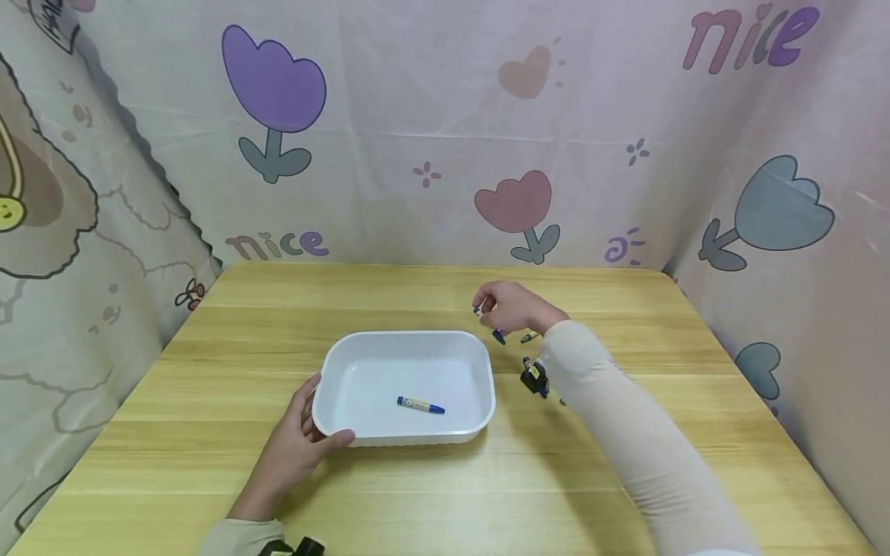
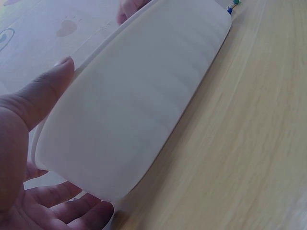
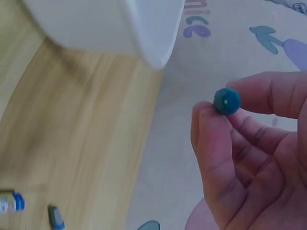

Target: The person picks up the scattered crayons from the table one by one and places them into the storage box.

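Observation:
A white plastic tray (image 1: 341, 378) stands on the table, and one crayon (image 1: 420, 405) with a pale wrapper and dark blue ends lies inside it. My left hand (image 1: 299, 448) holds the tray's near left corner, thumb at the front rim and fingers along the left side. In the left wrist view, that thumb (image 2: 53, 86) shows against the tray's wall (image 2: 124, 100). Beyond the tray's far right corner, my right hand (image 1: 511, 306) pinches another crayon between thumb and fingertips. Its teal-blue end (image 3: 227, 101) faces the right wrist camera, and its wrapper is mostly hidden.
More crayons lie right of the tray, such as a dark blue-ended one (image 1: 498, 337) and one farther right (image 1: 530, 337); others are partly hidden by the right forearm and its black wrist camera (image 1: 534, 377). A patterned curtain (image 1: 403, 208) borders the wooden table (image 1: 389, 494).

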Demonstrator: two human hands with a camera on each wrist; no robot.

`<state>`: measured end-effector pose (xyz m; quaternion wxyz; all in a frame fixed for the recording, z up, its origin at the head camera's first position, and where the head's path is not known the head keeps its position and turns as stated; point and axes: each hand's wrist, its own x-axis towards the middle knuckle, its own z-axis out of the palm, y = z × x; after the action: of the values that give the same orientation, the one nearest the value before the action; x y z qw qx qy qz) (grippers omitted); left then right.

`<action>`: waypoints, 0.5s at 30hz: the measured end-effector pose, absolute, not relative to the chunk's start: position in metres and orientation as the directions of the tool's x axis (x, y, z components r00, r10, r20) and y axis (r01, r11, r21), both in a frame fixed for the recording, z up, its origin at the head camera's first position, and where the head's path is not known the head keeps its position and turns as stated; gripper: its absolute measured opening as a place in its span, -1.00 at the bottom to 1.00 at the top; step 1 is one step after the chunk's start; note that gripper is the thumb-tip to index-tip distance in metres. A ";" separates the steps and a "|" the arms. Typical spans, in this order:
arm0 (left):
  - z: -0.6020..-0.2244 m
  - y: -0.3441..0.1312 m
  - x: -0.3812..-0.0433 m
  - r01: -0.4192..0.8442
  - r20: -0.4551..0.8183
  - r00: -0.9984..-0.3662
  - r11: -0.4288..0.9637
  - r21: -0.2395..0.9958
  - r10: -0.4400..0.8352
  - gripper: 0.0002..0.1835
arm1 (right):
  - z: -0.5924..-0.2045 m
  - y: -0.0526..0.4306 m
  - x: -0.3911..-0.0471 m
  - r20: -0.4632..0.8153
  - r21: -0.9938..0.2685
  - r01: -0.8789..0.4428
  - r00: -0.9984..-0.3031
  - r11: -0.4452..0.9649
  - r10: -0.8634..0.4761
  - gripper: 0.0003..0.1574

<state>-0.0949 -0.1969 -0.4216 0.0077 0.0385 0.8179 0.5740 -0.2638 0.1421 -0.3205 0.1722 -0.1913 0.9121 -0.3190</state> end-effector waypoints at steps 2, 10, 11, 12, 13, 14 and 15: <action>-0.422 -0.197 -0.095 0.056 0.033 -0.997 0.338 0.940 0.072 0.11 | -0.320 0.137 -0.263 -0.208 -0.654 -0.243 -0.853 0.716 -0.479 -0.67; -0.420 -0.196 -0.095 0.048 0.027 -0.998 0.355 0.933 0.065 0.11 | -0.323 0.118 -0.263 -0.293 -0.660 -0.244 -0.788 0.711 -0.542 -0.62; -0.420 -0.196 -0.095 0.048 0.026 -0.998 0.357 0.933 0.065 0.10 | -0.323 0.116 -0.263 -0.300 -0.657 -0.247 -0.781 0.712 -0.548 -0.61; -0.420 -0.196 -0.095 0.048 0.026 -0.998 0.359 0.932 0.064 0.10 | -0.323 0.114 -0.262 -0.307 -0.653 -0.251 -0.775 0.715 -0.552 -0.60; -0.420 -0.196 -0.095 0.048 0.026 -0.998 0.360 0.932 0.064 0.10 | -0.324 0.111 -0.262 -0.314 -0.648 -0.256 -0.768 0.717 -0.558 -0.60; -0.420 -0.196 -0.095 0.048 0.027 -0.998 0.361 0.931 0.065 0.10 | -0.324 0.109 -0.262 -0.321 -0.642 -0.261 -0.762 0.721 -0.562 -0.61; -0.420 -0.196 -0.095 0.049 0.027 -0.998 0.361 0.931 0.065 0.10 | -0.324 0.106 -0.262 -0.327 -0.634 -0.268 -0.756 0.725 -0.566 -0.62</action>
<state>-0.0946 -0.1957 -0.4205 0.0071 0.0345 0.8248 0.5643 -0.2617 0.1062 -0.3237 0.2591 -0.2339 0.8918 -0.2877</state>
